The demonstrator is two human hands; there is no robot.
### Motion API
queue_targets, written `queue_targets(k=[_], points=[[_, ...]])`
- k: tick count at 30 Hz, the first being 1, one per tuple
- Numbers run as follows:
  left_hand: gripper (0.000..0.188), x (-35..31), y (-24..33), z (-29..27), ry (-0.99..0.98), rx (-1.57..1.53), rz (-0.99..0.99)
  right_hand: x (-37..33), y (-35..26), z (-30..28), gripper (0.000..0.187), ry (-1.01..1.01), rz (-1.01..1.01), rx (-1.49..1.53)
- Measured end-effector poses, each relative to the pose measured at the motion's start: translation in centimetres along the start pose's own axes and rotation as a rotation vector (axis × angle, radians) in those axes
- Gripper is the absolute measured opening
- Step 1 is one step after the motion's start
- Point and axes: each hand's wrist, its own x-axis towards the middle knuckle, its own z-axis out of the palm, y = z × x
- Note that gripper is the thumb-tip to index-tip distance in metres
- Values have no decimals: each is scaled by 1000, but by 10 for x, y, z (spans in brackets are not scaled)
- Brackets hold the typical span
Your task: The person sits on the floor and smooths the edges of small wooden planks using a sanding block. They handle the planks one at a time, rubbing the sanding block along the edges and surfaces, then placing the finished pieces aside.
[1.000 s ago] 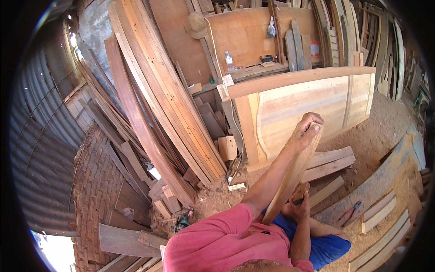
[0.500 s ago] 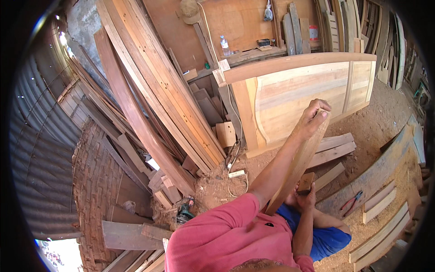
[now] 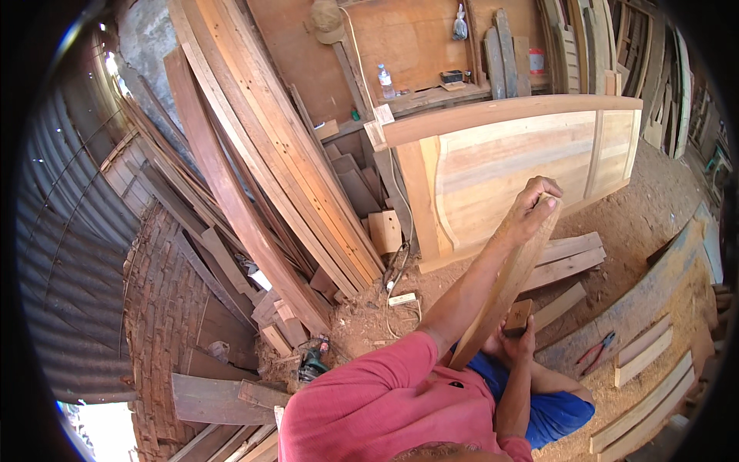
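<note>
My left hand [image 3: 531, 209] is closed over the far end of a long wooden board [image 3: 504, 281], fingers curled across its top. The board slopes down from there toward my body, its near end against my pink shirt at my lap. Lower down, beside the board's face, my right hand [image 3: 523, 344] grips a small brown wooden block [image 3: 517, 314] with a dark mark on it. Part of the block is hidden by my fingers, and whether it touches the board I cannot tell.
A large panelled wooden piece [image 3: 516, 169] stands ahead. Long planks [image 3: 277, 146] lean at the left. Red-handled pliers [image 3: 596, 354] and loose strips [image 3: 643, 350] lie at the right. A green power tool [image 3: 312, 362] and a white power strip [image 3: 402, 299] are on the floor.
The view has shifted slightly. The block in my right hand has moved a little and shows a more upright face. My left hand keeps its hold on the board's end.
</note>
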Motion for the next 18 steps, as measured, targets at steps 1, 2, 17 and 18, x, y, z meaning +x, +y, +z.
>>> queue_targets(k=[1, 2, 17, 18], points=[[38, -1, 1, 0, 6, -1, -6, 0, 1, 1, 63, -9, 4, 12], [38, -3, 1, 0, 11, -2, -13, 0, 2, 1, 63, -17, 8, 24], [58, 4, -21, 19, 76, -320, -10, -71, -64, 128, 64, -181, -599, -277], [58, 7, -24, 22, 61, -321, 7, -86, -75, 150, 69, -244, -639, -298]])
